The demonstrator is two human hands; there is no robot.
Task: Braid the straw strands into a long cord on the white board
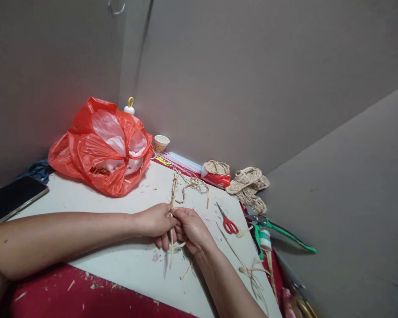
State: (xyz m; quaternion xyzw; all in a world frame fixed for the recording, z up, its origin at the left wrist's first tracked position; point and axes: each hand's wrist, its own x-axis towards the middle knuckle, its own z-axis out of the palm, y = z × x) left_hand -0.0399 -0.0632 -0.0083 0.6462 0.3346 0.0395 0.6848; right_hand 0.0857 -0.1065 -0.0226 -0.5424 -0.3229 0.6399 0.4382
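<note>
My left hand and my right hand meet over the white board, both with closed fingers. Between them they pinch a thin braided straw strand, which runs away from me past the fingertips. Loose strand ends hang below the hands. A tangle of straw cord lies just beyond, to the right of the braid. Red-handled scissors rest to the right of my right hand. More loose straw strips lie near my right forearm. The exact finger grip is partly hidden.
A red plastic bag stands at the back left, near a paper cup and a phone. Woven straw pieces, green-handled shears and a small white bottle line the right edge. Grey walls enclose the board.
</note>
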